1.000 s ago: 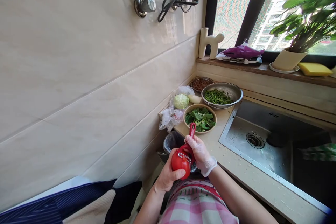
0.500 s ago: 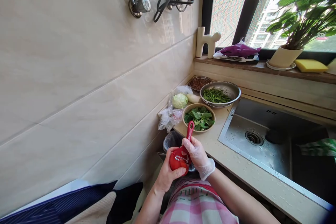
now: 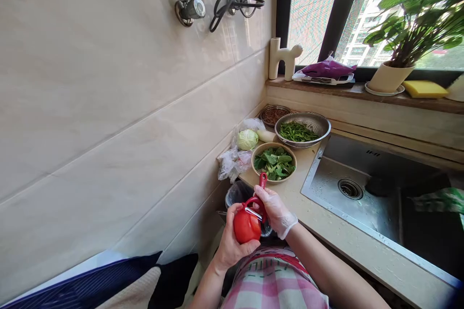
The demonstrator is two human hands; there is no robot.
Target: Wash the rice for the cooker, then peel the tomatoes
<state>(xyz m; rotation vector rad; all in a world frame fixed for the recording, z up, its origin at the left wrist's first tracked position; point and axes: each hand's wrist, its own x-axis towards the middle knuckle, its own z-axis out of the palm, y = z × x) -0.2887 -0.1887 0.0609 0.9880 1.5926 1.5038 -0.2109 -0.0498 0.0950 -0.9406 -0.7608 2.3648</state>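
A red tomato [image 3: 246, 228] rests in my bare left hand [image 3: 230, 244], with the fingers and thumb wrapped round its sides. In my gloved right hand [image 3: 273, 207] is a red peeler [image 3: 258, 203], gripped by its handle. The peeler's metal blade lies at the tomato's upper right side; whether it touches the skin I cannot tell. Under both hands is a bin [image 3: 237, 193] lined with a clear bag, partly hidden by them. A bowl of leafy greens [image 3: 273, 163] stands just beyond the peeler's handle.
Behind the greens are a steel colander [image 3: 322, 128] of green vegetables, a cabbage [image 3: 247, 140], a white radish [image 3: 266, 135] and a dish of brown food [image 3: 273, 115]. The sink [image 3: 331, 169] lies to the right. A tiled wall [image 3: 145, 154] borders the left.
My right hand has drawn the peeler slightly back, and its blade has moved from the tomato's front face to its upper right side. The tomato stays in my left hand.
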